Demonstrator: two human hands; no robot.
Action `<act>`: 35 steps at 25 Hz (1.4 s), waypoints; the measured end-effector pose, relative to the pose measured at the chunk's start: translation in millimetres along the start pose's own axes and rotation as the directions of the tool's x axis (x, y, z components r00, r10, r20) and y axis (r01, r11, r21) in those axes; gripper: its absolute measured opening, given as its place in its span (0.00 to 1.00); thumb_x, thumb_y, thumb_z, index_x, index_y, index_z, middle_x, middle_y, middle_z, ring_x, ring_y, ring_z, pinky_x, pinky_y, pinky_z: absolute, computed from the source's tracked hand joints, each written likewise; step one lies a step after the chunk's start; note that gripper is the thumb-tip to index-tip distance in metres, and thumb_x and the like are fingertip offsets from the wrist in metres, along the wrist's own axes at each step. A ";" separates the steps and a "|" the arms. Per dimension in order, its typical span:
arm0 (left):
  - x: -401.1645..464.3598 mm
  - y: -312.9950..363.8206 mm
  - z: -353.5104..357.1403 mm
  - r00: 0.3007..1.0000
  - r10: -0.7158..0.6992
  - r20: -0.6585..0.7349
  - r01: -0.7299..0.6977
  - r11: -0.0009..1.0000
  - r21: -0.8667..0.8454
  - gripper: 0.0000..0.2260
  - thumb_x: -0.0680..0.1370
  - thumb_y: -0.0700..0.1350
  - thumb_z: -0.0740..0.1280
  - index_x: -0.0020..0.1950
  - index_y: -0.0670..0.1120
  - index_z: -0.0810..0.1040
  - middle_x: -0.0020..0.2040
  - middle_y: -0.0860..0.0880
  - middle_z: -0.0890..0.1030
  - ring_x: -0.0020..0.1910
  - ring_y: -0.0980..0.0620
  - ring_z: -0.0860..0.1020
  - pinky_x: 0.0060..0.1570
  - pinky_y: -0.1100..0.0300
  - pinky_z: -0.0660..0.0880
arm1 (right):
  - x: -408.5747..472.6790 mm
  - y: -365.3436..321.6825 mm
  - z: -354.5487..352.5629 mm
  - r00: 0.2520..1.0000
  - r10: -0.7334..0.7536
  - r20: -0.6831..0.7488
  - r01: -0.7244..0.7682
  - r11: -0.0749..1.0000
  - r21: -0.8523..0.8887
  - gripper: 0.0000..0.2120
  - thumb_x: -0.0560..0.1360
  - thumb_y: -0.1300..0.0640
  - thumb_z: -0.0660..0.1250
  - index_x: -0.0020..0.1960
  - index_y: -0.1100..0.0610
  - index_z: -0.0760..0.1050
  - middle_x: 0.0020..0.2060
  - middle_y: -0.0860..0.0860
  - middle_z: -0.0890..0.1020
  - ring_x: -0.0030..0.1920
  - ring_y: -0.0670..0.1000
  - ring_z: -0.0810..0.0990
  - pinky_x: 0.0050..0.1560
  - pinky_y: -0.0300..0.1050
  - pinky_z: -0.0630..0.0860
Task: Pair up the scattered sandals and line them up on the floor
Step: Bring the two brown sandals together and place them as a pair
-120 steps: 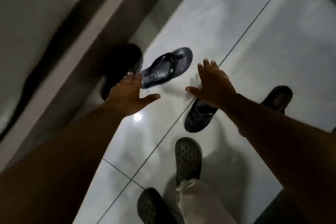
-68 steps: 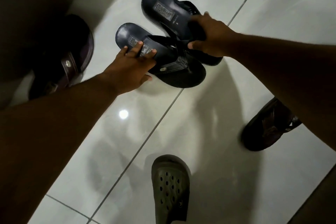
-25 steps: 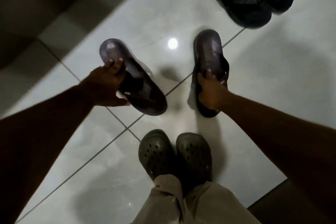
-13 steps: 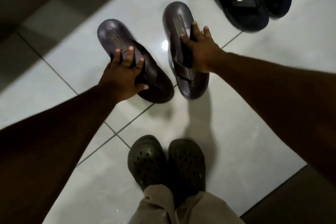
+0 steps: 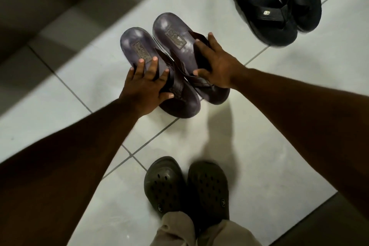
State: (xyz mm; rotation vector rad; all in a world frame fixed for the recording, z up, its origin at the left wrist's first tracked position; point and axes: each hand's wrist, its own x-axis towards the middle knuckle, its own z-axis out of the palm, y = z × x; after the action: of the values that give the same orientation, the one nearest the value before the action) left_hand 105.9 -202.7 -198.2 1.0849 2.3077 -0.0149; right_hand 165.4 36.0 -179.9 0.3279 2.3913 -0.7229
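Two dark brown sandals lie side by side on the white tiled floor [image 5: 259, 126], touching along their inner edges. My left hand [image 5: 145, 88] presses down on the left brown sandal [image 5: 137, 46], fingers spread over its strap and footbed. My right hand [image 5: 214, 66] grips the strap area of the right brown sandal [image 5: 173, 32]. A pair of black sandals [image 5: 265, 4] sits together at the upper right, heels toward the top of the view.
My own feet in dark olive clogs [image 5: 185, 187] stand close together at the bottom centre, below beige trouser cuffs. A grey step or wall base [image 5: 60, 6] runs along the upper left. A darker floor strip borders the lower right.
Both hands have slid the two brown sandals toward each other; they were apart and angled half a second ago and now touch side by side. Earlier, the black pair was set down together.
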 end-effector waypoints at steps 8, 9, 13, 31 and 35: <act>-10.5 -3.3 5.7 0.998 -0.036 -0.049 0.034 0.999 -0.038 0.35 0.75 0.66 0.51 0.75 0.43 0.61 0.77 0.35 0.55 0.76 0.34 0.53 0.73 0.40 0.54 | -15.7 13.5 14.4 0.996 -0.086 -0.026 0.087 0.996 0.033 0.44 0.74 0.42 0.66 0.78 0.51 0.43 0.77 0.63 0.38 0.77 0.66 0.51 0.74 0.60 0.62; -10.5 -2.4 6.7 0.998 -0.036 -0.046 0.034 0.999 -0.042 0.34 0.76 0.64 0.52 0.74 0.42 0.62 0.77 0.34 0.56 0.76 0.33 0.54 0.73 0.40 0.55 | -14.0 14.4 16.7 0.997 -0.074 -0.019 0.074 0.997 0.020 0.44 0.74 0.42 0.66 0.79 0.52 0.43 0.77 0.63 0.37 0.77 0.65 0.51 0.74 0.59 0.61; -9.1 -5.9 4.4 0.998 -0.006 -0.059 0.002 0.998 -0.059 0.32 0.77 0.61 0.57 0.72 0.40 0.65 0.75 0.32 0.60 0.74 0.31 0.58 0.72 0.38 0.58 | -0.7 6.9 16.9 0.999 -0.046 -0.017 0.046 0.998 0.039 0.44 0.75 0.43 0.65 0.78 0.52 0.42 0.77 0.61 0.35 0.78 0.64 0.49 0.76 0.57 0.58; -92.9 -77.4 12.0 0.997 -0.048 0.057 0.054 0.993 -0.108 0.47 0.69 0.73 0.36 0.74 0.43 0.63 0.77 0.35 0.58 0.76 0.33 0.55 0.72 0.39 0.57 | -6.4 -91.1 77.6 0.996 -0.087 0.024 0.082 0.983 0.164 0.50 0.74 0.43 0.66 0.77 0.60 0.33 0.78 0.61 0.37 0.79 0.59 0.39 0.77 0.56 0.52; -97.9 -79.9 17.0 0.993 -0.095 0.065 0.103 0.984 -0.142 0.41 0.69 0.69 0.44 0.75 0.46 0.60 0.78 0.38 0.55 0.77 0.36 0.52 0.74 0.40 0.55 | -7.3 -97.7 82.1 0.998 -0.066 0.011 0.063 0.985 0.160 0.50 0.74 0.46 0.67 0.77 0.58 0.33 0.78 0.60 0.37 0.79 0.59 0.41 0.77 0.56 0.53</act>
State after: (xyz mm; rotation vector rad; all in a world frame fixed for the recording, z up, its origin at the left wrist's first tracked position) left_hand 106.7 -329.0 -180.7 0.8852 2.2696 0.0808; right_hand 172.7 -91.3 -189.1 0.3105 2.3427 -0.9466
